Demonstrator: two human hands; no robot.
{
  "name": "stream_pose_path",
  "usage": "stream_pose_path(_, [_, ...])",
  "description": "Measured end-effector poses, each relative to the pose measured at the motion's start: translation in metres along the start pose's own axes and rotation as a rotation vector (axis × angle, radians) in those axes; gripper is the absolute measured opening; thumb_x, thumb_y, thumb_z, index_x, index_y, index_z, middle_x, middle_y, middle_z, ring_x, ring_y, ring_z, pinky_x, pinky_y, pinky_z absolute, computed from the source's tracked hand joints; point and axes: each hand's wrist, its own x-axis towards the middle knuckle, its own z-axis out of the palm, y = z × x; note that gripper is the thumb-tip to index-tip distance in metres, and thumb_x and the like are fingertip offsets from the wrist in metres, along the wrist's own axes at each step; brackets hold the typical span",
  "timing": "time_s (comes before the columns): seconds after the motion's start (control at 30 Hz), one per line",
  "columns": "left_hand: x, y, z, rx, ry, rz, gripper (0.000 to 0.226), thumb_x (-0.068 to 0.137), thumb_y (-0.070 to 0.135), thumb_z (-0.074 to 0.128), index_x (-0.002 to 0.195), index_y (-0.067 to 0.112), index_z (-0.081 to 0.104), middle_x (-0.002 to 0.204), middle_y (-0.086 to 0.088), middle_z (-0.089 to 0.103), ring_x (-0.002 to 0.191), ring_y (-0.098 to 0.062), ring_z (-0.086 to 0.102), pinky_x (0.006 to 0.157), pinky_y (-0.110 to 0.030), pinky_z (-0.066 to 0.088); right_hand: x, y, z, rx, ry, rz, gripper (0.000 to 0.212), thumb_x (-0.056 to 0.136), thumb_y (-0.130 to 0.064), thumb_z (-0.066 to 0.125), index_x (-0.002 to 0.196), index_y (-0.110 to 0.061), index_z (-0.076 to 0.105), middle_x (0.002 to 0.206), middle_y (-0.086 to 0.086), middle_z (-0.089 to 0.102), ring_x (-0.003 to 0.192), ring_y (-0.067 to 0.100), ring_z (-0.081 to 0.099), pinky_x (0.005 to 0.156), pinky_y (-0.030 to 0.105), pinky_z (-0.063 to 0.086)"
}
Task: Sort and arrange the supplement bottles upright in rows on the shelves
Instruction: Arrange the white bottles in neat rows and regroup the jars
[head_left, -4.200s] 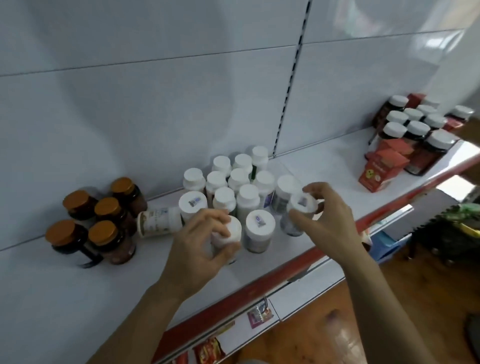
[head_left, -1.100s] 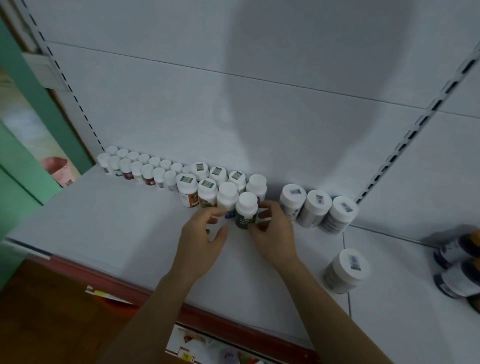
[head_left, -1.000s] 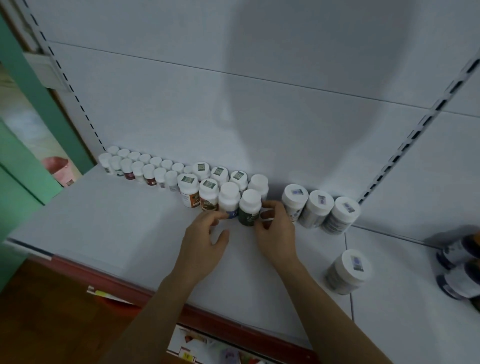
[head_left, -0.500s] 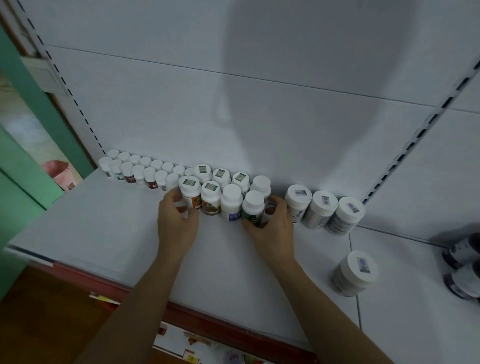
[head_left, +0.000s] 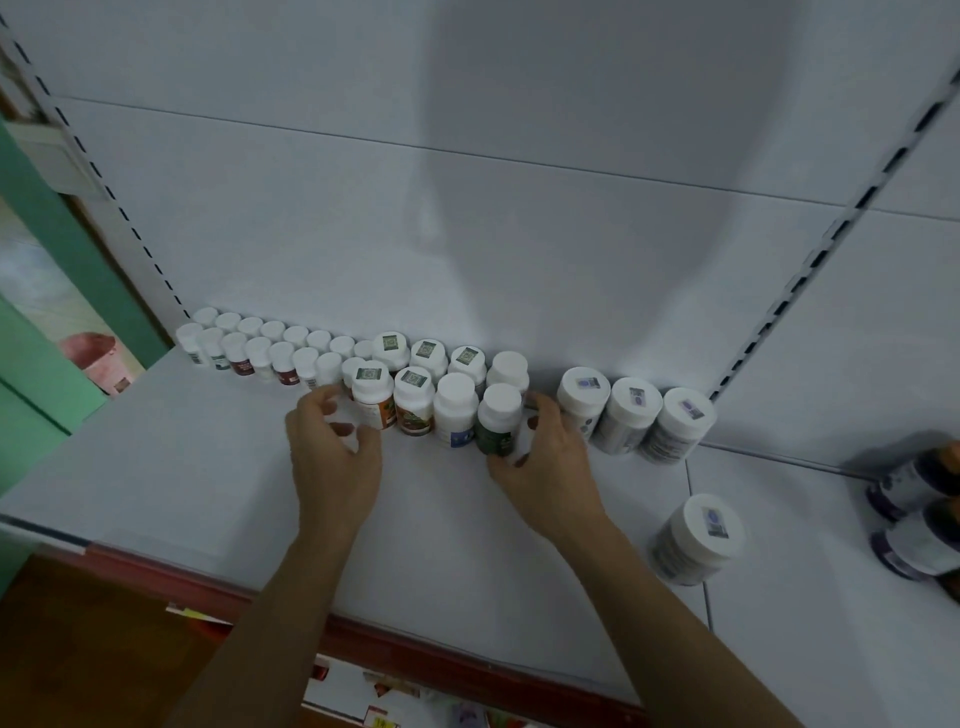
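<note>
On the white shelf (head_left: 208, 467), white-capped supplement bottles stand in two rows against the back panel. Small ones (head_left: 260, 351) fill the left part and mid-size ones follow. My right hand (head_left: 545, 467) grips the green-labelled bottle (head_left: 497, 423) at the right end of the front row, thumb in front and fingers behind. My left hand (head_left: 332, 452) sits loosely curled at the left end of the mid-size bottles, beside the orange-labelled bottle (head_left: 373, 397), holding nothing. A white bottle with a blue label (head_left: 455, 410) stands between those two bottles.
Three larger white bottles (head_left: 631, 413) stand to the right against the back panel. One more large bottle (head_left: 696, 540) stands alone nearer the front. Dark bottles (head_left: 919, 488) sit at the right edge. The shelf's red front lip (head_left: 415, 649) runs below my forearms.
Earlier I worked at a cluster of bottles farther right; the view then turned to this row. In the last half second my left hand drew back slightly from the row's left end; my right hand kept hold of the green-labelled bottle.
</note>
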Motion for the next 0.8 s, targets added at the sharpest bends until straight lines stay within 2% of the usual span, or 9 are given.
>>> stream_pose_path(0.07, [0.000, 0.013, -0.004, 0.095, 0.003, 0.243, 0.037, 0.087, 0.001, 0.064, 0.121, 0.012, 0.057, 0.117, -0.005, 0.053, 0.093, -0.019, 0.058, 0.074, -0.029, 0.048, -0.004, -0.002, -0.033, -0.181, 0.032, -0.088, 0.047, 0.084, -0.019, 0.073, 0.129, -0.016, 0.059, 0.121, 0.006, 0.061, 0.098, 0.026, 0.062, 0.088, 0.038, 0.050])
stream_pose_path(0.13, [0.005, 0.033, -0.001, 0.237, -0.092, 0.465, 0.026, 0.085, 0.006, 0.063, 0.110, 0.014, 0.064, 0.112, -0.005, 0.058, 0.098, -0.023, 0.056, 0.080, -0.035, 0.047, -0.003, 0.000, -0.070, -0.315, 0.124, -0.119, 0.034, 0.085, -0.017, 0.071, 0.119, -0.016, 0.065, 0.113, 0.007, 0.063, 0.093, 0.028, 0.061, 0.075, 0.034, 0.047])
stream_pose_path(0.23, [0.012, 0.070, 0.018, 0.379, -0.264, 0.637, 0.022, 0.081, 0.017, 0.060, 0.101, 0.019, 0.068, 0.109, 0.000, 0.062, 0.104, -0.025, 0.053, 0.081, -0.041, 0.046, 0.009, 0.015, -0.118, -0.462, 0.165, -0.032, 0.033, 0.085, -0.023, 0.071, 0.117, -0.020, 0.063, 0.110, 0.009, 0.060, 0.096, 0.031, 0.059, 0.073, 0.033, 0.045])
stream_pose_path(0.3, [0.011, 0.092, 0.039, 0.390, -0.371, 0.758, 0.020, 0.081, 0.015, 0.065, 0.101, 0.021, 0.067, 0.107, 0.001, 0.064, 0.103, -0.025, 0.054, 0.081, -0.041, 0.044, 0.020, 0.033, -0.136, -0.523, 0.101, 0.077, 0.038, 0.081, -0.033, 0.073, 0.116, -0.026, 0.060, 0.111, 0.010, 0.056, 0.103, 0.034, 0.055, 0.080, 0.038, 0.048])
stream_pose_path(0.37, [0.005, 0.110, 0.064, 0.421, -0.483, 0.841, 0.021, 0.083, 0.022, 0.066, 0.104, 0.023, 0.067, 0.109, 0.002, 0.063, 0.105, -0.026, 0.055, 0.083, -0.041, 0.041, 0.028, 0.048, -0.144, -0.467, 0.022, 0.139, 0.038, 0.076, -0.038, 0.074, 0.109, -0.032, 0.057, 0.107, 0.010, 0.056, 0.100, 0.034, 0.055, 0.079, 0.036, 0.047])
stream_pose_path(0.5, [-0.011, 0.129, 0.110, 0.718, -0.641, 0.812, 0.034, 0.086, 0.052, 0.062, 0.111, 0.030, 0.059, 0.116, 0.003, 0.060, 0.115, -0.025, 0.051, 0.092, -0.042, 0.035, 0.026, 0.059, -0.153, -0.353, 0.012, 0.138, 0.029, 0.082, -0.029, 0.075, 0.097, -0.030, 0.051, 0.103, 0.005, 0.061, 0.089, 0.028, 0.058, 0.071, 0.031, 0.041])
stream_pose_path(0.6, [-0.020, 0.129, 0.128, 0.795, -0.617, 0.769, 0.041, 0.077, 0.059, 0.066, 0.098, 0.030, 0.046, 0.109, 0.001, 0.066, 0.108, -0.028, 0.055, 0.086, -0.041, 0.033, 0.010, 0.065, -0.168, -0.357, 0.102, 0.118, 0.031, 0.085, -0.026, 0.074, 0.107, -0.023, 0.052, 0.101, 0.000, 0.057, 0.088, 0.023, 0.054, 0.071, 0.031, 0.038])
stream_pose_path(0.7, [-0.022, 0.129, 0.126, 0.660, -0.538, 0.708, 0.037, 0.075, 0.049, 0.073, 0.092, 0.030, 0.045, 0.101, 0.000, 0.067, 0.104, -0.030, 0.057, 0.087, -0.042, 0.034, -0.013, 0.072, -0.190, -0.218, 0.282, 0.092, 0.040, 0.084, -0.028, 0.076, 0.115, -0.022, 0.051, 0.104, 0.000, 0.061, 0.089, 0.023, 0.059, 0.069, 0.031, 0.042])
stream_pose_path(0.8, [-0.028, 0.144, 0.113, 0.323, -0.403, 0.587, 0.036, 0.077, 0.040, 0.076, 0.097, 0.025, 0.050, 0.098, -0.004, 0.063, 0.096, -0.035, 0.058, 0.082, -0.045, 0.043, -0.032, 0.075, -0.224, -0.035, 0.446, 0.118, 0.049, 0.083, -0.028, 0.080, 0.122, -0.023, 0.049, 0.107, -0.008, 0.063, 0.089, 0.008, 0.064, 0.066, 0.022, 0.052])
